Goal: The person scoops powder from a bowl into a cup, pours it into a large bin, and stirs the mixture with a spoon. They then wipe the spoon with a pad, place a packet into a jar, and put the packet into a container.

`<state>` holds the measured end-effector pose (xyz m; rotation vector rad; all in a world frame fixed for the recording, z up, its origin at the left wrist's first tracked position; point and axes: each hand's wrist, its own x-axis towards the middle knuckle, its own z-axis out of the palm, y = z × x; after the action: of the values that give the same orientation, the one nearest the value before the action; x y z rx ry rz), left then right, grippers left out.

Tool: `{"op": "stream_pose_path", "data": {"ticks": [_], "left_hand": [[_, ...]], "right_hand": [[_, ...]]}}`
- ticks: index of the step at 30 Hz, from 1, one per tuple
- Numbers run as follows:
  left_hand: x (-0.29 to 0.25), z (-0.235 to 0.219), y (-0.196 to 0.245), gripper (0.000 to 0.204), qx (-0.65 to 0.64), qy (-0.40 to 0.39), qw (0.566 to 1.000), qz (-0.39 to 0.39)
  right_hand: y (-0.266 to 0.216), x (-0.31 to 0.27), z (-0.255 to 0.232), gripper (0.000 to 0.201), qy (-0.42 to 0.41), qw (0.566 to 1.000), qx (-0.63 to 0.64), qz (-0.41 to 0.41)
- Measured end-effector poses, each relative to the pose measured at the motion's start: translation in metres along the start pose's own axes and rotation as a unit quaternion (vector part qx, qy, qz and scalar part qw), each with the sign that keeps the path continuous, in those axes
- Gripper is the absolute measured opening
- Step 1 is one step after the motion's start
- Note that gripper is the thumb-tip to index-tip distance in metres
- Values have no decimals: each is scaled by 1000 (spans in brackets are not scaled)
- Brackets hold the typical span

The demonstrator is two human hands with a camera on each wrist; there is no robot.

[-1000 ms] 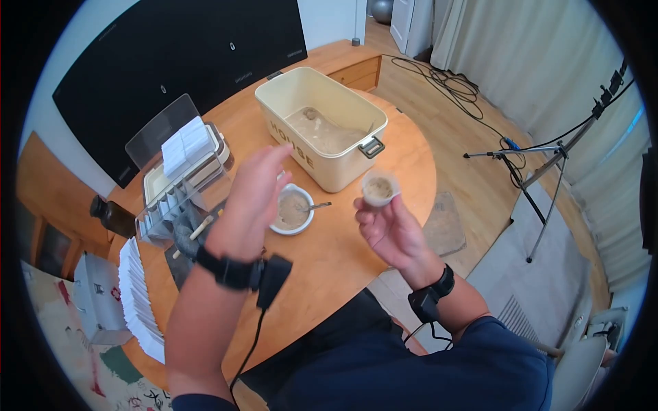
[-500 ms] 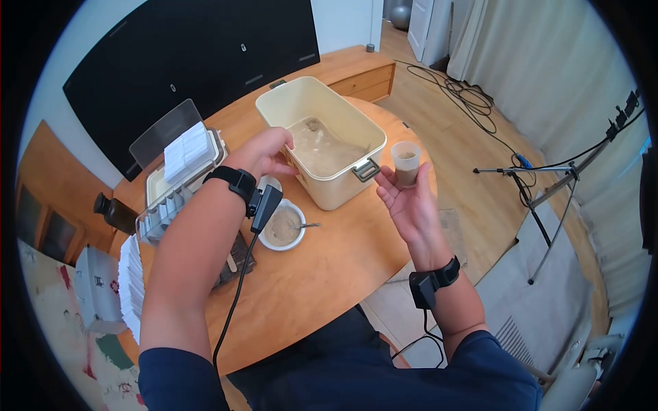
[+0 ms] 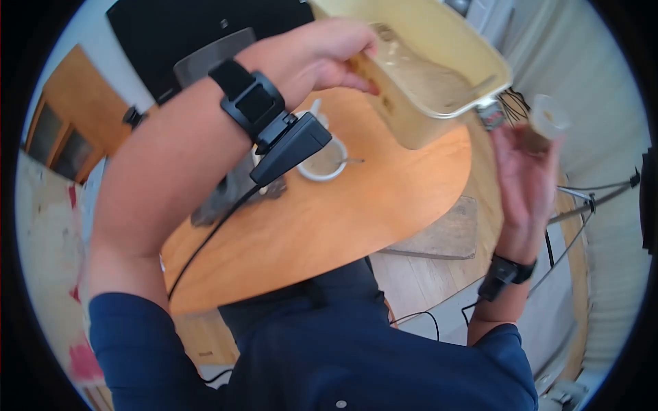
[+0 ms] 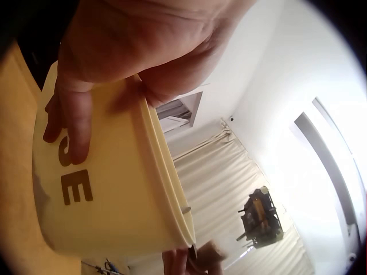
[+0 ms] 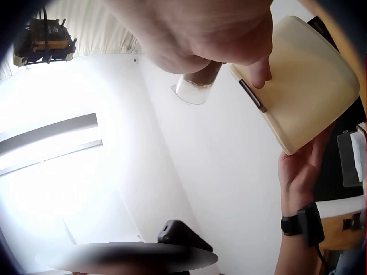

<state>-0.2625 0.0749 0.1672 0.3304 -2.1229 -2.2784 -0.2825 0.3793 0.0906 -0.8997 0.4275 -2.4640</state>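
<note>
A cream storage bin [image 3: 411, 127] with brown lettering on its side holds a layer of pale sandy powder. My left hand [image 3: 336, 55] grips the long near rim of this bin, with fingers spread down the outer wall over the letters in the left wrist view. At the other end, my right hand [image 3: 524, 171] holds a small clear plastic cup [image 3: 550, 118] partly filled with brownish powder. One finger [image 5: 261, 73] of that hand reaches to the bin's end wall beside its dark clasp [image 5: 252, 95]. Below the bin, a white bowl [image 3: 321, 178] of powder stands with a spoon [image 3: 354, 161] in it.
The round wooden table [image 3: 329, 233] ends in a curved edge near the body. Dark grey items [image 3: 236, 188] lie left of the bowl. A flat board [image 3: 439, 233] is on the floor to the right, and a tripod leg [image 3: 606, 202] stands beyond it.
My left hand has taken hold of the bin's rim, and the bin has shifted right relative to the bowl. My right hand has brought the cup up close beside the bin's end.
</note>
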Motion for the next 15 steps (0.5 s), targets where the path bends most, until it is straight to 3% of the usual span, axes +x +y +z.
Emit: {"op": "stream_pose_path", "data": {"ticks": [2,3,5,6,8,11,12,15], "left_hand": [[-35,-7,12,41,9,-47,999,-16],[-53,-14,14,41,4,-34,999,-14],[-98,-23,11,40,-35,-79,996,-18],[-125,-22,3,39,-32,-35,998,33],[-184,-7,8,39,6,31,999,25],[-240,-16,-7,40,-27,59,998,-19],[-256,-19,-14,41,-30,87,995,-37],[-307,-24,-32,47,-41,133,987,-78]], "right_hand": [[-10,-11,34,60,34,999,-17,15],[-10,-20,48,59,37,999,-36,15],[-8,-34,70,52,10,999,-37,29],[-7,-42,81,47,-11,999,-42,31],[-2,-59,98,49,-8,998,-18,62],[12,-85,116,56,88,993,-65,42],[17,-93,115,58,71,995,-55,49],[37,-109,132,59,112,979,-70,153]]}}
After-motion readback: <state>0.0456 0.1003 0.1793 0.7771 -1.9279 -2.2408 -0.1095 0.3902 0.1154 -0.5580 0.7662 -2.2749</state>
